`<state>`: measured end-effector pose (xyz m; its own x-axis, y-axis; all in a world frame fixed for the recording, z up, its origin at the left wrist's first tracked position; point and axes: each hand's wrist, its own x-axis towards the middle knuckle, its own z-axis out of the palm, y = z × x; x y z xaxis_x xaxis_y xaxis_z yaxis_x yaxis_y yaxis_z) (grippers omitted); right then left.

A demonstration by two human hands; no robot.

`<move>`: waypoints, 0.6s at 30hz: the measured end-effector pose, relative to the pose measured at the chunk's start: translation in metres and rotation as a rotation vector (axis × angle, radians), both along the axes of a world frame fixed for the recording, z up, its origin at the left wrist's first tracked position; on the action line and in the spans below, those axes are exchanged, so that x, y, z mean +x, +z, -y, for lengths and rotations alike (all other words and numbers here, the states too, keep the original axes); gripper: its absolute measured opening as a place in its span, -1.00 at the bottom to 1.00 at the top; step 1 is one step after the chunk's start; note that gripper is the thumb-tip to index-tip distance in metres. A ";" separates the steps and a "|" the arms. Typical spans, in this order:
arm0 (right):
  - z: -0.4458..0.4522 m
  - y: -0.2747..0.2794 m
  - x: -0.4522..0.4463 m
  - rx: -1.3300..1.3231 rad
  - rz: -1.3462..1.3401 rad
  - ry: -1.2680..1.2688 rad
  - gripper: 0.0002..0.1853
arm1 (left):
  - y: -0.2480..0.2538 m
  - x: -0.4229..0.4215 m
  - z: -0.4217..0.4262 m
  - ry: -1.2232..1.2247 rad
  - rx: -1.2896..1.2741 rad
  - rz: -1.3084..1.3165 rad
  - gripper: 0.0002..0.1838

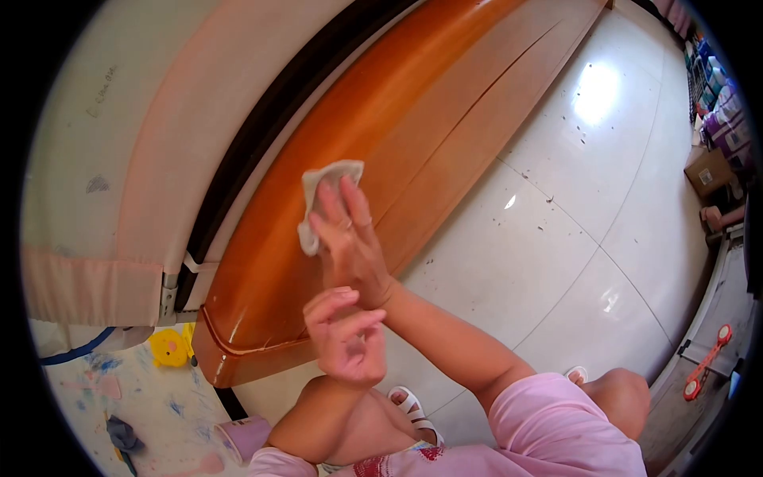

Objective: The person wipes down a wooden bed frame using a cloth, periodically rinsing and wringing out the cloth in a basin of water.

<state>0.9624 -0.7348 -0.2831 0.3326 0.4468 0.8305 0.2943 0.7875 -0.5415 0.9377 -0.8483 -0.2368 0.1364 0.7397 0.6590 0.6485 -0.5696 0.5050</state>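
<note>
My right hand (350,238) presses a whitish cloth (308,236) against the glossy orange-brown side rail of a wooden bed frame (318,151). Its fingers lie over the cloth, which bunches out past the fingertips and along the left side. Nearer to me, my left hand (347,338) is raised in front of the right wrist. Nothing shows in it, and its fingers are loosely bent and apart.
Pale floor tiles (572,207) with scattered dark specks lie right of the bed. A cardboard box (709,172) stands at far right. Sheer netting (95,286) hangs on the left. Below it are a yellow toy (168,348) and a purple cup-like container (243,437).
</note>
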 end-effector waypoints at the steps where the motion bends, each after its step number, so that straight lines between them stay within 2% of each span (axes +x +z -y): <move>1: -0.006 0.003 0.009 -0.034 -0.016 -0.009 -0.62 | -0.002 0.002 0.001 -0.023 -0.019 0.013 -0.72; 5: -0.038 0.007 0.051 -0.171 -0.043 -0.161 -0.47 | -0.004 0.011 -0.002 -0.033 -0.067 0.004 -0.69; 7: -0.043 0.001 0.057 -0.356 -0.222 -0.138 -0.42 | -0.003 0.013 -0.004 -0.026 -0.054 -0.009 -0.67; 10: -0.024 -0.007 0.040 -0.357 -0.165 -0.156 -0.47 | -0.003 0.017 -0.006 -0.024 -0.056 -0.013 -0.64; 13: 0.007 -0.005 0.011 -0.252 -0.111 -0.108 -0.54 | -0.004 0.020 -0.007 -0.041 -0.050 0.007 -0.64; 14: 0.013 -0.003 0.003 -0.180 -0.084 -0.024 -0.57 | -0.004 0.021 -0.008 -0.053 -0.038 0.019 -0.64; 15: 0.015 0.003 0.000 -0.106 -0.057 0.065 -0.61 | -0.004 0.021 -0.008 -0.062 -0.023 0.029 -0.65; 18: -0.006 0.009 0.017 -0.064 0.035 0.031 -0.64 | 0.001 0.015 -0.007 -0.045 -0.037 -0.037 -0.65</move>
